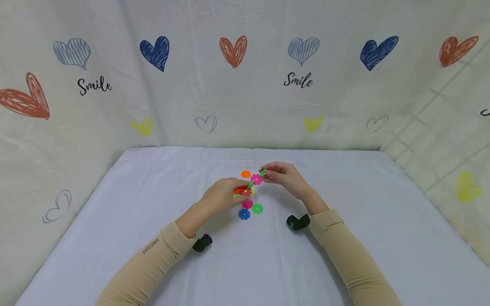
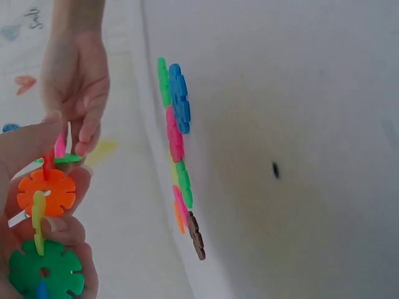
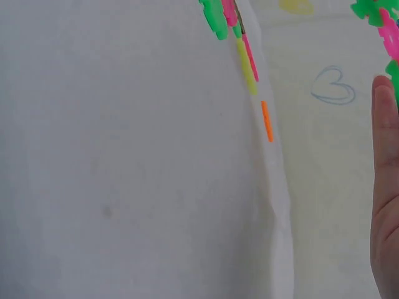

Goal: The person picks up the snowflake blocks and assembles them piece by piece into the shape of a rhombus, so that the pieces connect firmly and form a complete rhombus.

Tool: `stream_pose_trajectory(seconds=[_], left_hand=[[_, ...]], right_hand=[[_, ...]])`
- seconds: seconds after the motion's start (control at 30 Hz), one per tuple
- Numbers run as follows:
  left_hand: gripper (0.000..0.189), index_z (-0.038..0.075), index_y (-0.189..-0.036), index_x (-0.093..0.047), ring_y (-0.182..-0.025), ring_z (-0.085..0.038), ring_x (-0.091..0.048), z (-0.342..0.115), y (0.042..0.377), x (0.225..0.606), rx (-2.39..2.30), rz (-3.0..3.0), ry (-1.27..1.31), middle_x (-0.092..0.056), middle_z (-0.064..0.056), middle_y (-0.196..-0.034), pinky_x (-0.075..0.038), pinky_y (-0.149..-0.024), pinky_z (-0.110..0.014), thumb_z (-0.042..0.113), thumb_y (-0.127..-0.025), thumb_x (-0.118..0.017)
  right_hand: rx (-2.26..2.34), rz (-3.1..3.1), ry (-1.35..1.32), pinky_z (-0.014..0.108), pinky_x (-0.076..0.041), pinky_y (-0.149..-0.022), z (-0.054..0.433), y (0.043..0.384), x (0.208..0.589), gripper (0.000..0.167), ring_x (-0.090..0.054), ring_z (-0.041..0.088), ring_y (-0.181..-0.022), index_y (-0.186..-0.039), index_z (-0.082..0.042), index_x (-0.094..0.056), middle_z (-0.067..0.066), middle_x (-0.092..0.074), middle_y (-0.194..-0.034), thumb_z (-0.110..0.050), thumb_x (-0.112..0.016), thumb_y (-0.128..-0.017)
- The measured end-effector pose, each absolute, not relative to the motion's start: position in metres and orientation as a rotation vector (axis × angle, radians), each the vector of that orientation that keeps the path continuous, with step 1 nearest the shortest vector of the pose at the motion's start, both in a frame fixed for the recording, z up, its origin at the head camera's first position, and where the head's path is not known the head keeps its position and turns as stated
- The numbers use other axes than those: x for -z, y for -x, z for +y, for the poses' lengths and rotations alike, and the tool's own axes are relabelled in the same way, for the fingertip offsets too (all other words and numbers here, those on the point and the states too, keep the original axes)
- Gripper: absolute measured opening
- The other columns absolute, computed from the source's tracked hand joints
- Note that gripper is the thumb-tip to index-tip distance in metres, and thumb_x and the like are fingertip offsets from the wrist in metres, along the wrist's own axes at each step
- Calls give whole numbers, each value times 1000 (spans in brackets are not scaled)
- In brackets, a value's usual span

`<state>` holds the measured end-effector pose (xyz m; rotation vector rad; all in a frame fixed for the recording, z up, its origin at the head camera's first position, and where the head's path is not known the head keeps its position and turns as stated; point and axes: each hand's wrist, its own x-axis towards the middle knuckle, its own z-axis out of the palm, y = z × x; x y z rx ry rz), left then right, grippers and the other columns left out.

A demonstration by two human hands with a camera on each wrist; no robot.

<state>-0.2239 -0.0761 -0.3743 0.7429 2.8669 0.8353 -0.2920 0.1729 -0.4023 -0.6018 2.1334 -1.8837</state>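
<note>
My left hand (image 1: 223, 193) holds a chain of notched plastic flower discs slotted into one another. In the left wrist view it runs from a dark green disc (image 2: 45, 271) through a yellow disc (image 2: 38, 223) and an orange disc (image 2: 47, 192) to a red one (image 2: 48, 163). Toward the right, a pink disc (image 1: 256, 179) stands at the chain's far end between two green ones. My right hand (image 1: 283, 175) pinches the outermost green disc (image 1: 263, 172) between thumb and fingers. Left fingers hide part of the chain.
Loose discs lie on the white-covered table (image 1: 344, 255) below the hands: a blue disc (image 1: 244, 214), a light green disc (image 1: 257, 208), a dark pink disc (image 1: 247, 205), an orange disc (image 1: 246, 174) and a brown disc (image 2: 196, 235). A patterned curtain (image 1: 260, 102) hangs behind.
</note>
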Motion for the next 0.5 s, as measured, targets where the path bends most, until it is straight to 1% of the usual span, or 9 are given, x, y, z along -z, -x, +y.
stream_pose_trajectory(seconds=[0.07, 0.13, 0.27, 0.37, 0.4, 0.47, 0.5], left_hand=[[48, 9, -139, -64, -119, -27, -61, -76, 223, 374, -842, 2840, -732, -67, -10, -130, -53, -99, -45, 22, -95, -76], [50, 8, -143, -60, -119, -28, -59, -76, 222, 373, -849, 2802, -721, -64, -12, -132, -53, -98, -45, 17, -95, -72], [56, 9, -152, -51, -122, -29, -56, -76, 222, 372, -855, 2720, -720, -56, -15, -142, -52, -100, -45, 9, -97, -63], [55, 10, -155, -46, -127, -28, -55, -75, 222, 372, -857, 2672, -743, -54, -14, -148, -50, -103, -43, 11, -101, -61], [55, 11, -156, -45, -120, -29, -60, -75, 222, 372, -866, 2652, -741, -58, -15, -142, -52, -99, -41, 12, -103, -61], [56, 13, -157, -43, -103, -27, -67, -74, 222, 373, -884, 2618, -735, -64, -15, -132, -56, -87, -35, 16, -104, -62], [57, 14, -157, -43, -92, -26, -68, -74, 223, 373, -903, 2601, -727, -65, -15, -127, -57, -79, -33, 18, -104, -63]], right_hand=[[1917, 2119, 583, 32, -56, -91, 169, 291, 403, 34, -70, 18, -103, -133, 12, -58, 20, -64, -128, -8, -58, -105], [1945, 2108, 548, 32, -56, -91, 165, 290, 403, 39, -69, 17, -105, -137, 12, -55, 21, -62, -133, -10, -58, -105], [1979, 2119, 467, 30, -55, -92, 159, 288, 403, 46, -66, 19, -108, -143, 11, -51, 21, -60, -137, -16, -58, -106], [1987, 2135, 414, 29, -55, -93, 156, 285, 401, 47, -64, 24, -113, -145, 7, -51, 21, -60, -139, -18, -59, -106], [1987, 2138, 396, 29, -55, -93, 155, 284, 400, 47, -63, 25, -115, -145, 6, -52, 20, -60, -140, -19, -59, -106], [1984, 2144, 370, 29, -55, -93, 154, 283, 399, 46, -62, 29, -120, -145, 3, -54, 19, -59, -141, -19, -60, -105], [1980, 2148, 360, 29, -54, -93, 153, 282, 398, 46, -61, 30, -122, -145, 2, -54, 18, -59, -141, -20, -60, -105]])
